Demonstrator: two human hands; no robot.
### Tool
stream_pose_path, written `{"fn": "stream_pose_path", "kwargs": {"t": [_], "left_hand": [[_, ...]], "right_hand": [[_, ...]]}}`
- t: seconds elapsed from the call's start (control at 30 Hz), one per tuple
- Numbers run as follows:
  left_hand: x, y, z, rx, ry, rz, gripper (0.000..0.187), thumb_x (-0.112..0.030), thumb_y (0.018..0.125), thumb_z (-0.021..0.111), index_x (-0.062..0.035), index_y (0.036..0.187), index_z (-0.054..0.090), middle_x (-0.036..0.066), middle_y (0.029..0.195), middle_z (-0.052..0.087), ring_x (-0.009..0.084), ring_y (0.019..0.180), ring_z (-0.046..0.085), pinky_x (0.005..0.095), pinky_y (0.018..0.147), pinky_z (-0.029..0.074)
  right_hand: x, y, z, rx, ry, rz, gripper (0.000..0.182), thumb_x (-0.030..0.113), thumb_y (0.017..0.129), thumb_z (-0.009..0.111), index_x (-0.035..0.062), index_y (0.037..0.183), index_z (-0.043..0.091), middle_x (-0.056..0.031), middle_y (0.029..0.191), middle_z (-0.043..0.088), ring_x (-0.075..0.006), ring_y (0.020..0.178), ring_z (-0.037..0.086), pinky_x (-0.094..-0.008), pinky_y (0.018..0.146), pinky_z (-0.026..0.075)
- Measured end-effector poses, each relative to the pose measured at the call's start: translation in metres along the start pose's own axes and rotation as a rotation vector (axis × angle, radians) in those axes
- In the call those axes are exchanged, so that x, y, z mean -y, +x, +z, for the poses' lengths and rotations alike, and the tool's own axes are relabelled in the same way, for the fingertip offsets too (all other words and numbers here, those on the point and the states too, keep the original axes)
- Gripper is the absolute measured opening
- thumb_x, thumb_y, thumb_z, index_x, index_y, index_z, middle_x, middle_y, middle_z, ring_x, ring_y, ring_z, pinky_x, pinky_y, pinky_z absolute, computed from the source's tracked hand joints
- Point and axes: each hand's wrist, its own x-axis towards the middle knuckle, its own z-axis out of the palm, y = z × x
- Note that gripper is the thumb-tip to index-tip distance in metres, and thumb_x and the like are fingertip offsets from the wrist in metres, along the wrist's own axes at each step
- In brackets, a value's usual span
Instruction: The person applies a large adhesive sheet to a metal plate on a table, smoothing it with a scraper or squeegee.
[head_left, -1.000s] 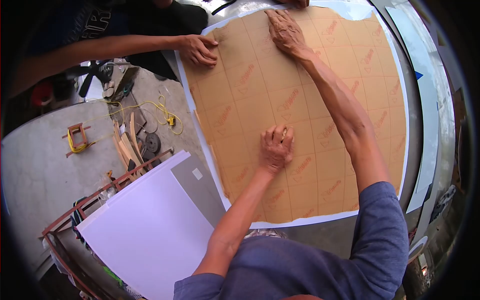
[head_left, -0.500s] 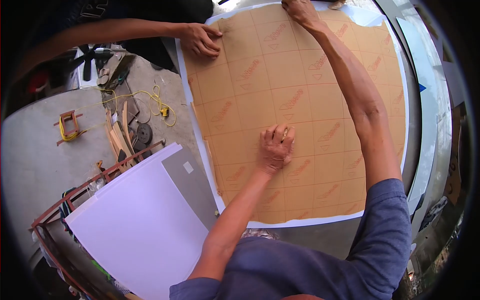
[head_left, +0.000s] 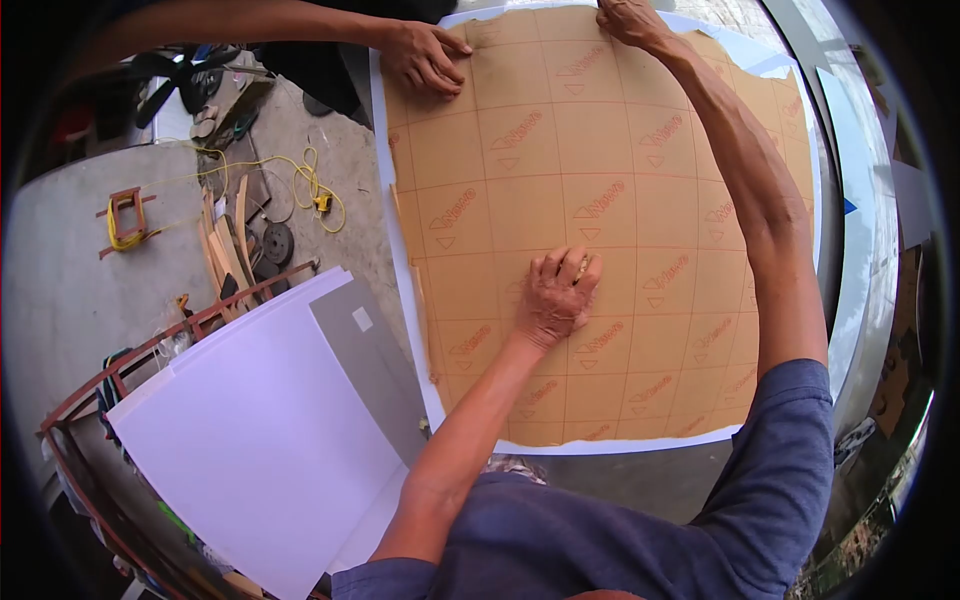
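On the brown paper-covered sheet (head_left: 600,200), left hand (head_left: 556,296) is pressing flat, grip open, while right hand (head_left: 628,20) is reaching the far edge, grip unclear, co-worker's hand (head_left: 425,55) steadying the corner.

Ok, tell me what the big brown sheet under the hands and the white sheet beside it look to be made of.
Brown sheet: likely kraft-paper masking, matte tan, printed with a red grid and repeated logos, over a rigid white-edged panel, possibly acrylic. White sheet: smooth, flat, faintly glossy board, probably plastic or foam board; the view leaves it open.
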Motion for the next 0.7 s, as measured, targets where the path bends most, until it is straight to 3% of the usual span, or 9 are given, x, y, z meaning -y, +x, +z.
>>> {"fn": "stream_pose_path", "kwargs": {"t": [0.1,0.23,0.33,0.43,0.53,0.7], "left_hand": [[0.0,0.0,0.0,0.008,-0.001,-0.004,0.041,-0.018,0.086,0.071,-0.0147,0.125,0.057,0.007,0.123,0.054,0.0264,0.111,0.053,0.0414,0.088,0.045],[0.0,0.001,-0.002,0.016,-0.001,-0.005,0.041,-0.018,0.086,0.07,-0.0147,0.124,0.057,0.007,0.123,0.054,0.0262,0.111,0.053,0.0413,0.088,0.045],[-0.001,0.0,0.0,0.016,0.024,-0.006,0.039,-0.019,0.087,0.07,-0.0147,0.123,0.057,0.007,0.122,0.054,0.0261,0.111,0.053,0.0415,0.088,0.045],[0.0,0.0,0.001,-0.001,0.036,0.01,0.047,-0.019,0.081,0.071,-0.0149,0.125,0.056,0.007,0.125,0.052,0.0258,0.115,0.051,0.0399,0.088,0.044],[-0.001,0.0,0.0,0.0,0.032,0.01,0.046,-0.019,0.082,0.071,-0.0147,0.125,0.055,0.007,0.125,0.052,0.0261,0.115,0.051,0.0403,0.088,0.044],[-0.001,0.0,0.0,0.008,0.032,0.002,0.047,-0.019,0.081,0.071,-0.0146,0.126,0.055,0.007,0.126,0.052,0.0259,0.116,0.051,0.0402,0.088,0.044]], "right_hand": [[-0.009,-0.016,0.0,-0.051,0.233,-0.022,0.014,0.011,0.086,0.055,-0.0009,0.092,0.057,-0.0235,0.093,0.058,-0.0418,0.093,0.056,-0.049,0.085,0.046],[-0.011,-0.024,0.006,-0.123,0.29,-0.049,0.012,0.011,0.087,0.057,0.0004,0.094,0.056,-0.022,0.096,0.057,-0.0402,0.092,0.055,-0.0504,0.083,0.045],[0.022,-0.031,-0.023,-0.188,0.403,0.121,0.014,0.013,0.09,0.062,0.0006,0.093,0.057,-0.021,0.097,0.057,-0.0389,0.092,0.055,-0.0494,0.084,0.046],[0.035,-0.031,-0.031,-0.192,0.283,0.073,0.014,0.015,0.093,0.062,0.0009,0.093,0.058,-0.0201,0.098,0.057,-0.0375,0.094,0.056,-0.048,0.085,0.047],[0.017,-0.022,-0.008,-0.077,0.286,0.049,0.011,0.012,0.095,0.059,0.0014,0.093,0.058,-0.0196,0.099,0.057,-0.0371,0.096,0.056,-0.0477,0.085,0.047],[0.013,-0.026,0.001,-0.165,0.325,0.022,0.008,0.009,0.095,0.057,0.0019,0.092,0.057,-0.0196,0.098,0.056,-0.0375,0.097,0.055,-0.0479,0.086,0.046]]}}
